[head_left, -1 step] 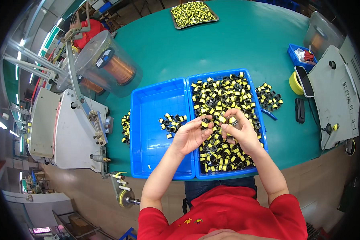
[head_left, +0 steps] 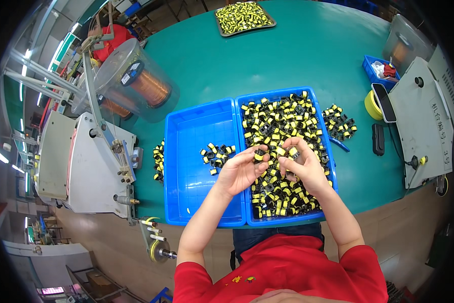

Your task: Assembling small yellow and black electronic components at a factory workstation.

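Observation:
My left hand (head_left: 241, 172) is over the seam between two blue trays, its fingertips closed on a small black coil bobbin (head_left: 259, 156) wrapped in yellow tape. Close by, my right hand (head_left: 310, 170) hovers above the full right tray (head_left: 291, 221), thumb and fingers curled around another yellow-taped coil bobbin (head_left: 293, 151), partly hidden by the fingers. Many similar bobbins (head_left: 280, 194) fill that tray. In the left tray (head_left: 202, 202), a small cluster of bobbins (head_left: 218, 156) lies toward the right side.
Loose bobbins (head_left: 339, 122) lie right of the trays beside a blue pen (head_left: 339, 145). A metal tray (head_left: 247, 31) of yellow parts stands at the far edge. Winding machines (head_left: 98, 169) with copper wire spools (head_left: 148, 87) flank the left; a phone (head_left: 383, 102) leans at right.

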`<state>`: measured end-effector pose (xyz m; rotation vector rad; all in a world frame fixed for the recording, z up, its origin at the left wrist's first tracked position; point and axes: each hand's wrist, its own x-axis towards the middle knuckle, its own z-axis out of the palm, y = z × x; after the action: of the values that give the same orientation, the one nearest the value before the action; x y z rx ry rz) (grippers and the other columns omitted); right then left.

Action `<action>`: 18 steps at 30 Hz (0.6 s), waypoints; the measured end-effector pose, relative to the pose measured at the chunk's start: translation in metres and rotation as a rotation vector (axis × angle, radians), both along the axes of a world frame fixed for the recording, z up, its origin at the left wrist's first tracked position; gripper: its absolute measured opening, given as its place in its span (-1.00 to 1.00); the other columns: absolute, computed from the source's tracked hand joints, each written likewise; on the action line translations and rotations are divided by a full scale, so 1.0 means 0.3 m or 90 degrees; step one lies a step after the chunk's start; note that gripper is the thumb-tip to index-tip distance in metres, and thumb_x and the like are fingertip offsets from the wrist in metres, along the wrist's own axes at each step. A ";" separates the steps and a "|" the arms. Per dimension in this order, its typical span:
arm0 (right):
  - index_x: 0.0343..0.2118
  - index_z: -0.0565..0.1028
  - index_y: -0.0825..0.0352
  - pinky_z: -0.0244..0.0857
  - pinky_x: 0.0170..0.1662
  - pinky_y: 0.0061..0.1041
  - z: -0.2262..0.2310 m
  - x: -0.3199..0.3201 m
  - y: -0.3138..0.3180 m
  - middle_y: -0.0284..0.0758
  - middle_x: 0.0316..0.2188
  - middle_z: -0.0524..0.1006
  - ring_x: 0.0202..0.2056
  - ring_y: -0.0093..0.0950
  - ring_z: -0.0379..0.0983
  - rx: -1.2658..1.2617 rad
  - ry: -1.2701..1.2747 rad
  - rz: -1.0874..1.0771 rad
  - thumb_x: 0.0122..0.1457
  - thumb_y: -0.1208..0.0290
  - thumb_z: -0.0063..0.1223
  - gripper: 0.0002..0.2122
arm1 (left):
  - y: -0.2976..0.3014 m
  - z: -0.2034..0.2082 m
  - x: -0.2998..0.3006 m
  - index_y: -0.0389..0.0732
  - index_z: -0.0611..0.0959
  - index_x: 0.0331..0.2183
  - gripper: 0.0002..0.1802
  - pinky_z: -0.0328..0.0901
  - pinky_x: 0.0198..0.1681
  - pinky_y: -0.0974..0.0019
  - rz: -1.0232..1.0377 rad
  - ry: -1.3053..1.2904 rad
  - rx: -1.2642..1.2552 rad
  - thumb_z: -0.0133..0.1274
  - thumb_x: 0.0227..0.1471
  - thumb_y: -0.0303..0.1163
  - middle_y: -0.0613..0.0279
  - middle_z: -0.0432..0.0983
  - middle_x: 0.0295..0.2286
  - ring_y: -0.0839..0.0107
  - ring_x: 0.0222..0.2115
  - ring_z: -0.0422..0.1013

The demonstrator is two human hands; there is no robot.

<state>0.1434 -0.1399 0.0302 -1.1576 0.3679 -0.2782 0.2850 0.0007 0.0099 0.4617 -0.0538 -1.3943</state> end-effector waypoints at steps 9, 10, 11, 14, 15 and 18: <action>-0.29 0.47 0.33 0.34 -0.39 -0.46 -0.015 0.019 0.002 -0.29 -0.42 0.46 -0.38 -0.35 0.42 -0.958 -0.055 -0.235 -0.13 0.49 0.16 -0.73 | -0.012 -0.022 -0.006 -0.34 0.33 -0.01 -0.57 0.25 -0.16 0.40 0.092 -0.317 0.050 -0.02 0.08 -0.43 0.11 0.37 -0.23 0.40 -0.29 0.34; -0.29 0.47 0.32 0.34 -0.39 -0.47 -0.021 0.019 0.001 -0.30 -0.41 0.46 -0.36 -0.37 0.43 -0.971 -0.045 -0.232 -0.13 0.44 0.16 -0.73 | -0.017 -0.035 -0.008 -0.34 0.34 -0.02 -0.58 0.25 -0.18 0.41 0.116 -0.361 0.060 -0.04 0.10 -0.42 0.14 0.37 -0.24 0.43 -0.29 0.34; -0.30 0.48 0.31 0.35 -0.38 -0.48 -0.013 0.019 -0.001 -0.31 -0.40 0.47 -0.34 -0.38 0.43 -0.987 -0.041 -0.227 -0.13 0.42 0.15 -0.74 | -0.019 -0.036 -0.005 -0.34 0.35 -0.02 -0.61 0.26 -0.20 0.41 0.117 -0.417 0.061 -0.05 0.11 -0.42 0.16 0.36 -0.22 0.45 -0.29 0.34; -0.34 0.50 0.31 0.36 -0.32 -0.46 0.018 -0.002 -0.005 -0.31 -0.39 0.50 -0.32 -0.39 0.44 -0.938 -0.023 -0.234 -0.09 0.41 0.14 -0.79 | -0.022 -0.039 -0.022 -0.33 0.37 -0.04 -0.62 0.26 -0.22 0.40 0.133 -0.519 0.105 -0.03 0.10 -0.42 0.19 0.39 -0.22 0.46 -0.30 0.35; -0.35 0.50 0.31 0.35 -0.31 -0.45 0.035 -0.017 -0.021 -0.29 -0.40 0.51 -0.34 -0.37 0.45 -0.897 -0.014 -0.276 -0.06 0.45 0.12 -0.83 | -0.023 -0.035 -0.021 -0.33 0.39 -0.05 -0.63 0.26 -0.23 0.40 0.138 -0.516 0.112 -0.03 0.10 -0.42 0.18 0.39 -0.21 0.45 -0.29 0.37; -0.38 0.49 0.32 0.34 -0.30 -0.44 0.071 -0.067 -0.111 -0.27 -0.41 0.52 -0.36 -0.35 0.47 -0.844 0.091 -0.427 0.02 0.52 0.05 -0.91 | -0.009 -0.051 0.017 -0.32 0.44 -0.08 -0.68 0.25 -0.32 0.48 0.242 -0.542 0.142 -0.04 0.09 -0.45 0.22 0.43 -0.27 0.50 -0.36 0.37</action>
<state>0.1232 -0.1731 0.0516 -2.3359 0.7367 -1.1405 0.2901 -0.0020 -0.0055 1.1648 -0.4803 -0.7566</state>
